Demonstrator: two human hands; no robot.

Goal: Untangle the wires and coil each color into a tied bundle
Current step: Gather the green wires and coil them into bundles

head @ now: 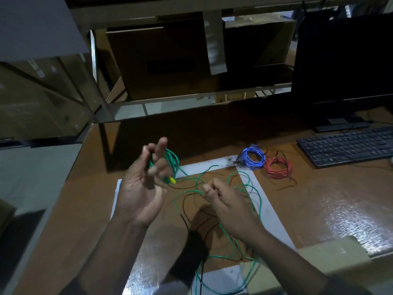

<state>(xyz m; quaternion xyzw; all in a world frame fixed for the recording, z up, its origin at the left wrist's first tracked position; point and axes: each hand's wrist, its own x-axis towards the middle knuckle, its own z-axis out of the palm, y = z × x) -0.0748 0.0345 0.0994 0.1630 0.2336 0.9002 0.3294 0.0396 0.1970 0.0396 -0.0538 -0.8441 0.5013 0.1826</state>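
Winding green wire (244,211) loops around left hand (141,188) fingers as a spool; right hand (223,201), at three o'clock, pinches the loose strand, feeding it taut.

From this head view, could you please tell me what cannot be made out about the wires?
- Green wire: its lower loops are cut off by the bottom edge.
- Green coil: partly hidden behind the left hand.
- Black wire: lost in the forearms' shadow.
- Blue coil, red coil: ties too small to see.
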